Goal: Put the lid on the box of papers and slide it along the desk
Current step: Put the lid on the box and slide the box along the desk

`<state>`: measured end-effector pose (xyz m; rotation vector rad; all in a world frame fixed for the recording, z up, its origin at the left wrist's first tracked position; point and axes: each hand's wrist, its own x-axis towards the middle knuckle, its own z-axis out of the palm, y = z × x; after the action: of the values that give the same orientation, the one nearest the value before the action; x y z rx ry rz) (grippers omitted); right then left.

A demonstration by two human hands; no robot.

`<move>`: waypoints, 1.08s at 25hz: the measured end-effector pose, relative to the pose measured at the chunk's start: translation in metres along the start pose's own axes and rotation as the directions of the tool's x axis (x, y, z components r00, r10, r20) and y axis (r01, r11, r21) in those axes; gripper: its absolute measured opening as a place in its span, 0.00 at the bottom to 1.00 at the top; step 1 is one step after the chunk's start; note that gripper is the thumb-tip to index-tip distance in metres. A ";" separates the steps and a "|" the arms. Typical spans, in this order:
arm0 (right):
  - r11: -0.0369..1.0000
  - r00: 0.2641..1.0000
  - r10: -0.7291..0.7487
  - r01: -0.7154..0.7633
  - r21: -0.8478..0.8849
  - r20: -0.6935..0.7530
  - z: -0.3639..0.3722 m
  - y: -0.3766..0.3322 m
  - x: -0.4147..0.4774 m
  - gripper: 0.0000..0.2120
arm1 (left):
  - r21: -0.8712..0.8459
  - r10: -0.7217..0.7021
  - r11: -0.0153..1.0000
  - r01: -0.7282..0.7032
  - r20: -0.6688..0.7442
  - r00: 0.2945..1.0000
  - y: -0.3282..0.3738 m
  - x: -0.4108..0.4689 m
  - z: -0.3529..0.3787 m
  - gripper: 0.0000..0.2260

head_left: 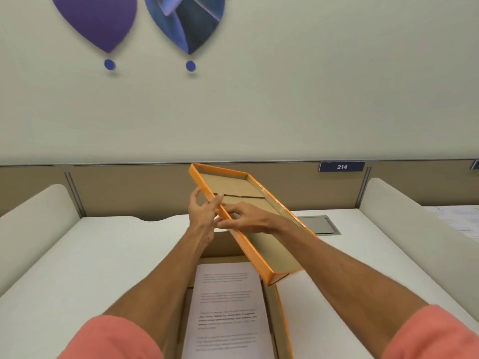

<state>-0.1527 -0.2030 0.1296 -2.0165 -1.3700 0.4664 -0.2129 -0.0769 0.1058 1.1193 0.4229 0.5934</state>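
An orange lid (259,244) with a brown cardboard inside hangs tilted in the air above the desk, its hollow side facing me. My left hand (203,209) grips its left rim from outside. My right hand (239,218) reaches across the lid's inside and pinches the same rim. Below the lid, an open box (281,325) with orange sides lies on the white desk (85,270). A stack of printed papers (225,312) fills the box.
Cream side dividers (404,229) stand left and right of the desk. A brown back panel carries a blue sign reading 214 (341,166). A grey cable hatch (320,224) sits in the desk at the back right. More papers (458,221) lie on the neighbouring desk.
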 end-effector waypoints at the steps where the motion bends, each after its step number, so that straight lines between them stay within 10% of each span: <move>1: 1.000 0.999 -0.020 0.020 -0.004 -0.026 -0.004 -0.011 0.001 0.14 | -0.043 -0.003 0.999 0.004 0.032 0.999 0.007 -0.002 -0.003 0.33; 8: 0.997 0.907 -0.025 0.056 0.061 -0.421 -0.029 -0.084 0.013 0.05 | -0.048 -0.017 0.998 0.028 0.217 0.976 0.040 -0.010 -0.018 0.27; 12: 0.957 0.874 -0.008 0.148 0.250 -0.486 -0.055 -0.111 0.016 0.11 | 0.260 -0.069 0.965 0.027 0.153 0.986 0.041 -0.002 -0.041 0.30; 19: 0.616 0.833 0.212 0.292 0.731 -0.511 -0.074 -0.094 -0.001 0.08 | 0.264 -0.076 0.963 0.060 0.051 0.996 0.038 0.010 -0.077 0.29; 23: 0.626 0.791 0.323 0.232 0.744 -0.519 -0.064 -0.059 -0.006 0.23 | 0.278 -0.085 0.958 0.068 0.051 0.995 0.037 0.008 -0.084 0.22; 27: 0.710 0.753 0.369 0.150 0.688 -0.544 -0.047 -0.029 -0.007 0.17 | 0.389 0.013 0.921 0.007 -0.050 0.999 0.034 0.006 -0.093 0.19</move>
<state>-0.1468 -0.2171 0.1831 -1.3892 -0.4840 0.2283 -0.2710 0.0034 0.1014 1.4873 0.6026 0.5551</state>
